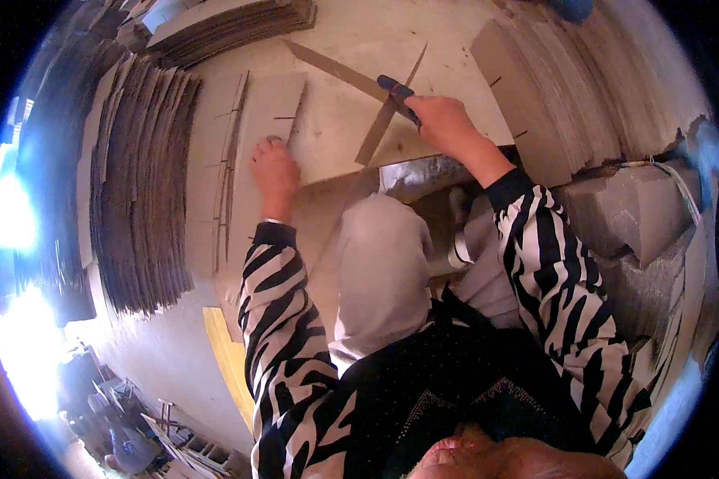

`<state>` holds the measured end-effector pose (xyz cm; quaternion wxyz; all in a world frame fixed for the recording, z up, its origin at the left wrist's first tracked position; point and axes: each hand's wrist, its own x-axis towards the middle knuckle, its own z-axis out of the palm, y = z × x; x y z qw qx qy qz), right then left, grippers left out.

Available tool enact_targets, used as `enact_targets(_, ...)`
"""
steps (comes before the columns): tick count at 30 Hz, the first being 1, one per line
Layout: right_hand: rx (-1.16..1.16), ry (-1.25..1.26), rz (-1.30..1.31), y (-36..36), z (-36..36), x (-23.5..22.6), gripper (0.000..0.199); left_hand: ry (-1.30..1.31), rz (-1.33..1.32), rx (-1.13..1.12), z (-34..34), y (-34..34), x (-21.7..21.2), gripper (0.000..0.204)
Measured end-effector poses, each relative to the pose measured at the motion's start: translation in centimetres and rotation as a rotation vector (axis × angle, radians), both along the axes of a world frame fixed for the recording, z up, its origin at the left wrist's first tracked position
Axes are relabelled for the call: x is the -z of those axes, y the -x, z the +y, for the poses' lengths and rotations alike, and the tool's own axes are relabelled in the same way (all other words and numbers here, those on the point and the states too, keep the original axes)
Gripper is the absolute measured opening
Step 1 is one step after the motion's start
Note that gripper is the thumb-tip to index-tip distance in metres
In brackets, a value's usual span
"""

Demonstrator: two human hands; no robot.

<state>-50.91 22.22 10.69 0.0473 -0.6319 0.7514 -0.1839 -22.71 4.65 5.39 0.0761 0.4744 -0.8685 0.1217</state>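
Note:
My right hand (443,120) is closed around a dark blue and black utility knife (397,92), whose blade I cannot make out. Beneath the tool, two narrow brown cardboard strips cross: one strip (335,69) slants up to the left, the other strip (375,132) runs from upper right to lower left. My left hand (276,172), its fingers curled, presses on a flat slotted cardboard piece (276,100) at the left of the work board. A small grey thing shows at its fingertips; what it is stays unclear.
The pale wooden work board (335,152) carries tall cardboard stacks: a left stack (144,184), a back stack (232,32) and a right stack (543,96). More slotted sheets (212,160) lie beside my left hand. Below the board's front edge are my knees (383,263). A yellow strip (228,363) stands at lower left.

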Motion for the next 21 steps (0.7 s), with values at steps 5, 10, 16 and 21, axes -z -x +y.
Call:
enact_targets(5,-0.169,0.374,-0.034,-1.2,0.4,1.3,0.03,0.008,0.244,0.059,-0.7,-0.2,-2.4,0.016)
enact_targets(10,-0.196,0.253,0.024,-2.3,-0.3,0.0,0.038,-0.371,0.609,0.072,-0.6,2.8,-4.1,0.016)
enact_targets(16,-0.069,0.048,0.083,-1.5,0.6,-0.6,0.043,-0.294,0.467,-0.061,0.0,4.7,-3.3,0.022)
enact_targets(21,-0.1,0.093,0.088,-0.7,0.5,0.4,0.026,-0.312,0.662,0.177,0.8,4.7,-3.2,0.021)
